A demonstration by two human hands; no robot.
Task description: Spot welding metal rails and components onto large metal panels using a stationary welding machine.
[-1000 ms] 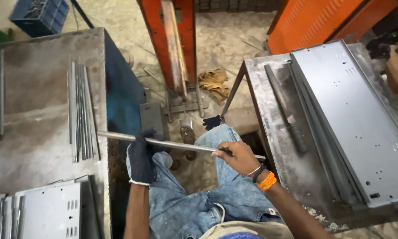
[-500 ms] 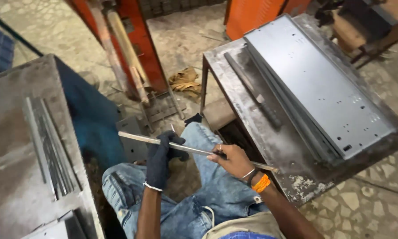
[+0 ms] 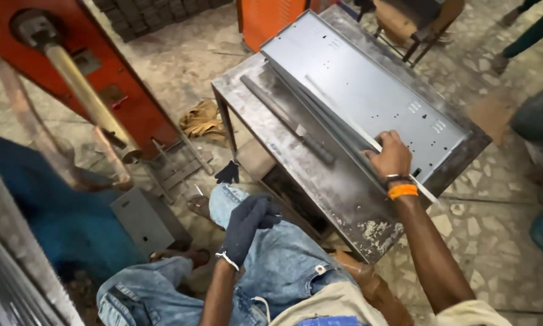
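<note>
Setting a thin metal strip [image 3: 344, 115] down along the stack of grey sheet-metal panels [image 3: 374, 90] on the steel table [image 3: 344, 199] looks like the step in hand. Right hand [image 3: 393, 158] is stretched out, knuckles up, grip closed on the strip's near end, I think; fingers are partly hidden. Gloved left hand [image 3: 247, 226] rests on the jeans over the knee, loosely curled, holding nothing. Next move calls for lining the strip up flat against the panel edge before letting go.

A worn terrazzo floor [image 3: 181, 66] lies under a steel table [image 3: 344, 199], beside an orange machine frame [image 3: 72, 66].
</note>
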